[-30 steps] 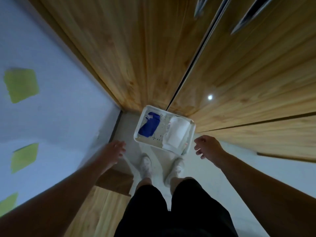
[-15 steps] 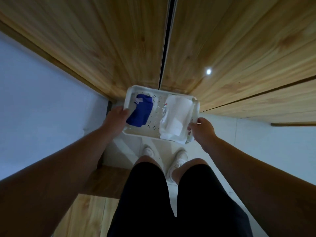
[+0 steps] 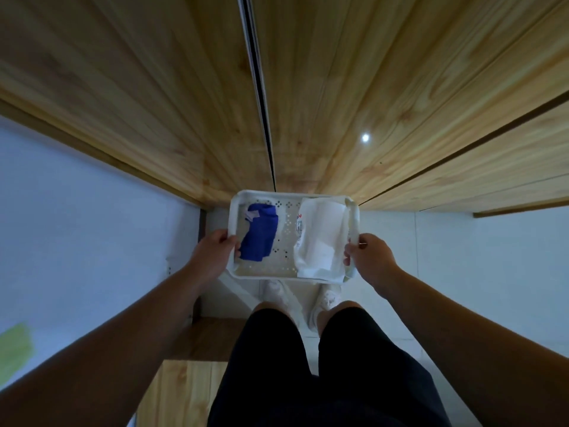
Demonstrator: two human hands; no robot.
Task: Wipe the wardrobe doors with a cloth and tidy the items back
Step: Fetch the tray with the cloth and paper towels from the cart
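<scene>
A white perforated plastic basket (image 3: 286, 272) is held in front of the wooden wardrobe doors (image 3: 172, 103), above my feet. My left hand (image 3: 217, 252) grips its left rim and my right hand (image 3: 368, 257) grips its right rim. Inside the basket, a folded blue cloth (image 3: 259, 237) lies on the left. A white pack of tissues or wipes (image 3: 320, 238) lies on the right. A dark vertical gap (image 3: 260, 97) runs between the two wardrobe doors.
A pale wall (image 3: 77, 211) stands on the left, with a green patch (image 3: 14, 346) low down. White floor tiles (image 3: 462, 272) spread to the right. A wooden ledge (image 3: 181, 389) sits by my left leg. My white shoes (image 3: 278, 292) stand below the basket.
Both hands went from hanging free beside the basket on the floor to gripping its rims. The basket has come up off the floor toward me.
</scene>
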